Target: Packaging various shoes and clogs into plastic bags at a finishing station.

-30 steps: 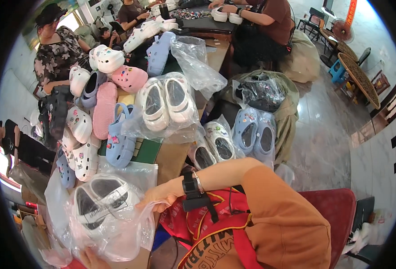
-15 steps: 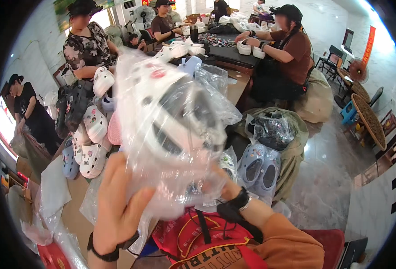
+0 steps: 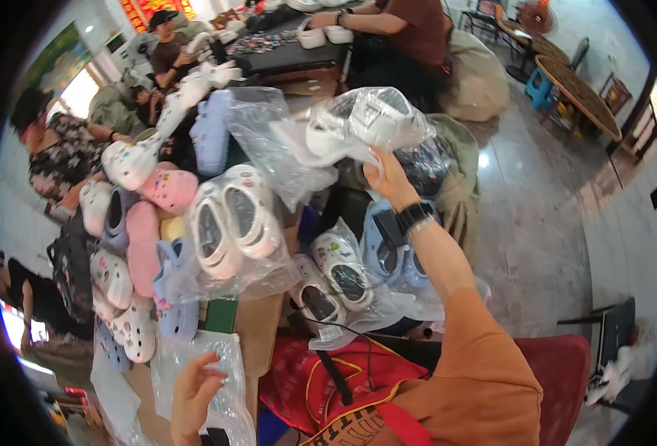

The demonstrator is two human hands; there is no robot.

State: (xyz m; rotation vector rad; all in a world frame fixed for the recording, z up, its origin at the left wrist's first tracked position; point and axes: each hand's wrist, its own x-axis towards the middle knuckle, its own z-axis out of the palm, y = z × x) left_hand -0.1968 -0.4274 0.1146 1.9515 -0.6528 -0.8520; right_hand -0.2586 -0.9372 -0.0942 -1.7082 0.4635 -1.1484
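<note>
At the far right side of the table, my right hand [image 3: 390, 180] grips a clear plastic bag with a pair of white clogs [image 3: 384, 115] in it. The bag is held over a stack where dark packed items [image 3: 429, 169] show in plastic. My left hand [image 3: 193, 392] is empty, its fingers loosely bent and apart, beside flat clear plastic bags [image 3: 206, 364]. Between the hands lie bagged white clogs with dark insoles [image 3: 232, 215]. Nearer my body are bagged white clogs with charms [image 3: 336, 279] and bagged blue clogs [image 3: 383, 241].
Loose clogs in white, pink [image 3: 171, 187] and blue [image 3: 176, 293] are heaped at the left. A red bag [image 3: 343, 379] rests against my front. Several people work around; one at the dark far table [image 3: 291, 59] handles white clogs. Large sacks [image 3: 477, 74] stand at the right.
My right hand has carried the bagged white clogs away from me, to the far right. My left hand has let go and dropped back to the lower left. The view has turned downward.
</note>
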